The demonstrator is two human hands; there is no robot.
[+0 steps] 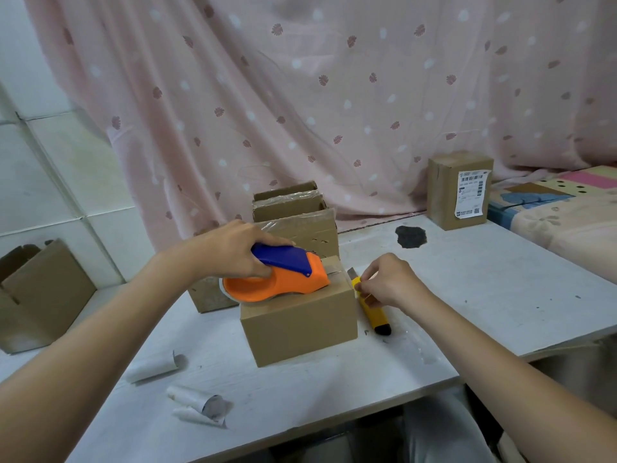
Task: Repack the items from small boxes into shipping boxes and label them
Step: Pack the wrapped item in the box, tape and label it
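Observation:
A closed brown shipping box point(300, 324) stands in the middle of the white table point(484, 289). My left hand point(233, 248) grips an orange and blue tape dispenser point(283, 275) that rests on the box's top, with clear tape laid along the top seam. My right hand point(387, 280) holds a yellow utility knife point(372, 310) at the box's right upper edge, its blade end pointing up by the tape. Behind this box stand opened, taped cardboard boxes point(293, 212).
A sealed box with a white shipping label point(459, 192) stands at the back right. An open cardboard box point(36, 295) sits at the far left. Curled label backing papers point(197, 406) lie near the front edge. A dark stain point(410, 236) marks the table. A pink curtain hangs behind.

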